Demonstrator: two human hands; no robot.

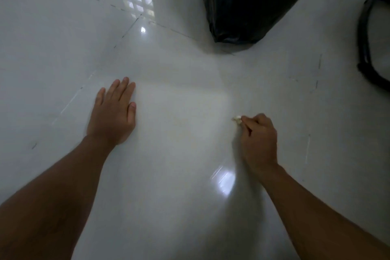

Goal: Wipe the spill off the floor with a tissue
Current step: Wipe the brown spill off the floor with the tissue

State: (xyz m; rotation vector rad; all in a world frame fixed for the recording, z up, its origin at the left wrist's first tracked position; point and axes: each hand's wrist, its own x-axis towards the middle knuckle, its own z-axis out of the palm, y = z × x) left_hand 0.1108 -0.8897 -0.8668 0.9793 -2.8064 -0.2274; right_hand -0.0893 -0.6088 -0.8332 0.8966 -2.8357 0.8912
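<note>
My right hand point(258, 139) is closed around a small wad of white tissue point(237, 119), which pokes out past the fingertips and sits at or just above the glossy white tiled floor point(183, 112). Flat on the floor to the left lies my left hand point(114, 114), palm down, fingers together and holding nothing. No spill stands out on the shiny tiles between the hands; only faint yellowish smudges and reflections show.
A black plastic bag point(249, 0) stands on the floor at the top centre-right. The curved black frame of some object point(367, 40) sits at the right edge. Dark grout lines cross the tiles, and window light reflects at the upper left.
</note>
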